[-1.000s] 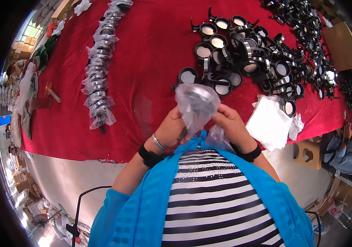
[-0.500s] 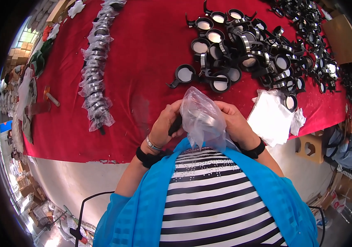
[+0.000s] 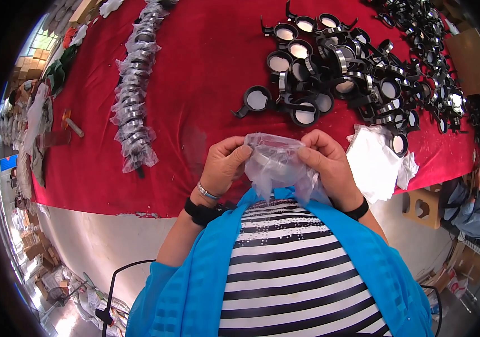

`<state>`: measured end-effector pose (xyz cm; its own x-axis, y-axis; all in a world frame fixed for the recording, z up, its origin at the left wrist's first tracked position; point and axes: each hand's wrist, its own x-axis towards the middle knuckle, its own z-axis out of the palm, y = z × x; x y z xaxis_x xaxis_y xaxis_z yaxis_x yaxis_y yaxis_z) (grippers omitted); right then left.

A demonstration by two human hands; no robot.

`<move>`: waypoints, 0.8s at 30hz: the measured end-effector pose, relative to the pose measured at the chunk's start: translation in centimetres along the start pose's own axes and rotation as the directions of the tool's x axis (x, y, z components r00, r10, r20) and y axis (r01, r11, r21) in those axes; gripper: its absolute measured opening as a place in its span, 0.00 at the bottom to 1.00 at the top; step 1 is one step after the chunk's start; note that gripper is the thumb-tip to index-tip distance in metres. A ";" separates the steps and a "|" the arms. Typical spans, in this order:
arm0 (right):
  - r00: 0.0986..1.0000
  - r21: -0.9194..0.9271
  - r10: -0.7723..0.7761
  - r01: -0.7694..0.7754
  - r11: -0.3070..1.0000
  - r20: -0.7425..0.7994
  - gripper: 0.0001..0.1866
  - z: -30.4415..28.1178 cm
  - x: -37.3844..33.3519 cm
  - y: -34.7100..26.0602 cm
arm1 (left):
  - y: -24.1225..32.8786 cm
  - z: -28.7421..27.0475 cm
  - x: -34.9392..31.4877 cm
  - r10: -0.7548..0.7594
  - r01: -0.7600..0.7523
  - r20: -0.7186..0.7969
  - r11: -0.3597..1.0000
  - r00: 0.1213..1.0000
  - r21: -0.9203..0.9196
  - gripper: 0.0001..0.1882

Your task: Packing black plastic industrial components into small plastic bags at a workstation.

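Note:
A clear plastic bag is stretched between my two hands above the near table edge. Through the thin film shows a round piece with a silvery band, its details blurred by the plastic. My left hand pinches the bag's upper left corner between thumb and fingers. At the upper right corner, my right hand pinches the film in the same way. Beside my right hand lies a stack of white plastic bags. Ahead of it, several round black handled pieces with white discs and silvery bands form a loose pile.
A row of bagged round pieces runs along the left of the red cloth-covered table. A small hammer-like tool lies at far left. More black pieces and a cardboard box are at far right, where another person sits.
The bag's peaked top has come down into a straight edge stretched between my hands. Both hands now pinch its corners, and a dark part beneath my left hand no longer shows.

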<state>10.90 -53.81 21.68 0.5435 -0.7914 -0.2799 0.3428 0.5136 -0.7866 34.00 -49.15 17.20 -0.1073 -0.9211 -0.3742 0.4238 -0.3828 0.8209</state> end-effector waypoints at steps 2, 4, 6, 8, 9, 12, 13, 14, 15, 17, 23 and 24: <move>0.999 0.036 0.036 -0.035 0.999 -0.026 0.07 0.0 0.4 0.4 | 0.2 0.1 -0.3 -0.069 0.080 0.085 0.988 0.994 -0.130 0.11; 0.996 0.074 0.073 -0.069 0.995 -0.047 0.07 -0.3 0.6 1.0 | -0.2 -0.1 0.0 -0.068 0.077 0.058 0.982 0.996 -0.173 0.09; 0.996 -0.056 0.080 -0.083 0.995 -0.049 0.07 -0.8 0.7 1.6 | -0.4 -0.3 0.2 -0.068 0.073 0.029 0.973 0.997 -0.217 0.08; 0.996 -0.074 0.081 -0.084 0.994 -0.036 0.06 -0.6 0.4 1.2 | -0.5 -0.3 0.2 -0.056 0.050 -0.011 0.957 0.998 -0.287 0.08; 0.996 -0.091 0.082 -0.084 0.992 -0.025 0.06 -0.4 0.3 1.1 | -0.4 -0.2 0.2 -0.055 0.049 -0.013 0.957 0.998 -0.286 0.08; 0.997 0.032 0.057 -0.055 0.998 -0.061 0.06 -0.3 0.2 1.5 | -0.4 -0.1 0.4 -0.002 -0.015 -0.072 0.973 0.997 -0.229 0.08; 0.997 0.032 0.055 -0.053 0.998 -0.060 0.06 -0.5 0.3 1.7 | -0.6 -0.3 0.3 0.002 -0.012 -0.046 0.976 0.999 -0.215 0.09; 0.995 0.079 0.052 -0.045 0.996 -0.080 0.06 -0.9 0.4 1.8 | -0.7 -0.4 0.4 0.004 -0.007 -0.018 0.979 1.000 -0.202 0.09; 0.994 0.125 0.049 -0.036 0.991 -0.101 0.06 -1.3 0.4 1.7 | -0.4 -0.6 0.3 0.004 -0.006 -0.014 0.980 1.000 -0.201 0.09; 0.995 0.190 0.040 -0.021 0.982 -0.096 0.06 -1.7 0.2 1.1 | 0.2 -1.0 0.1 0.072 -0.061 -0.122 0.994 0.990 0.095 0.09; 0.966 0.148 0.244 -0.230 0.962 -0.084 0.20 -1.1 0.5 2.1 | 0.8 -0.4 -0.4 0.022 -0.022 0.032 1.000 0.999 -0.008 0.09; 0.966 0.147 0.245 -0.231 0.962 -0.083 0.20 -0.9 0.4 1.9 | 0.8 -0.2 -0.2 0.023 -0.023 0.031 1.000 0.999 -0.009 0.09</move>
<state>11.10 -53.48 19.58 0.5453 -0.6664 -0.5085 0.3172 0.7256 -0.6107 34.48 -49.22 17.85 -0.1256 -0.9315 -0.3415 0.4338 -0.3611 0.8255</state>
